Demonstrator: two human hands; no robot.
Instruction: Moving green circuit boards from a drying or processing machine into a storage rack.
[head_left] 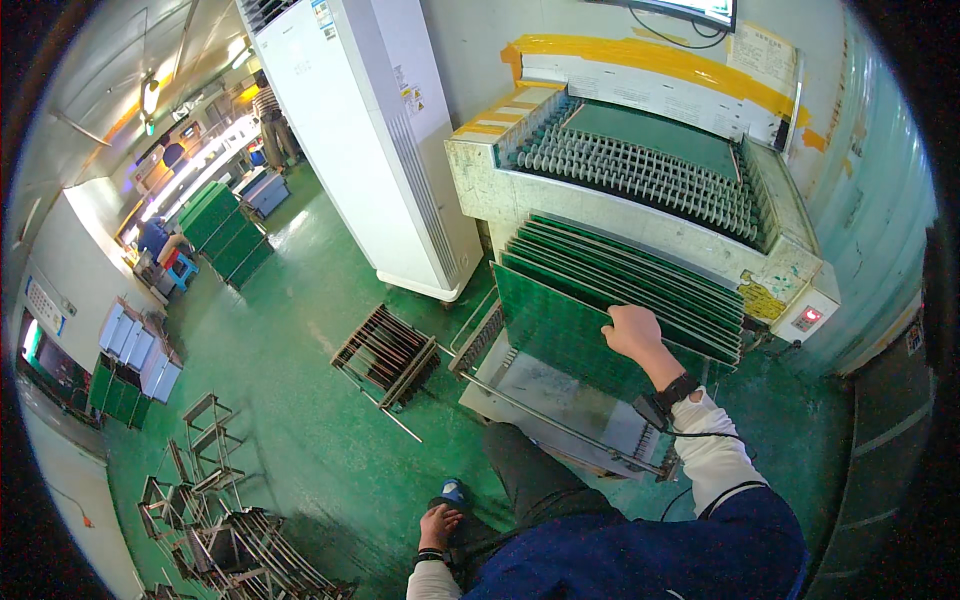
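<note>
My right hand (632, 332) is closed on the upper edge of a large green circuit board panel (550, 315), the frontmost one in a metal rack. The fingertips are hidden behind its edge. Several more green panels (620, 275) stand tilted in a row just behind it, between the panel and the machine. The rack (545, 405) has a pale base plate and a metal rail along its near side. Lower down, my left hand (438, 525) lies over my left knee with its fingers loosely bent, and no object shows in it.
A roller conveyor machine (640, 175) with a green panel on it stands beyond the rack. To its left rise a tall white cabinet (370, 150) and a low slotted rack (385, 350). Metal frames (230, 540) are piled at lower left. People and stacked green panels (222, 232) are farther back.
</note>
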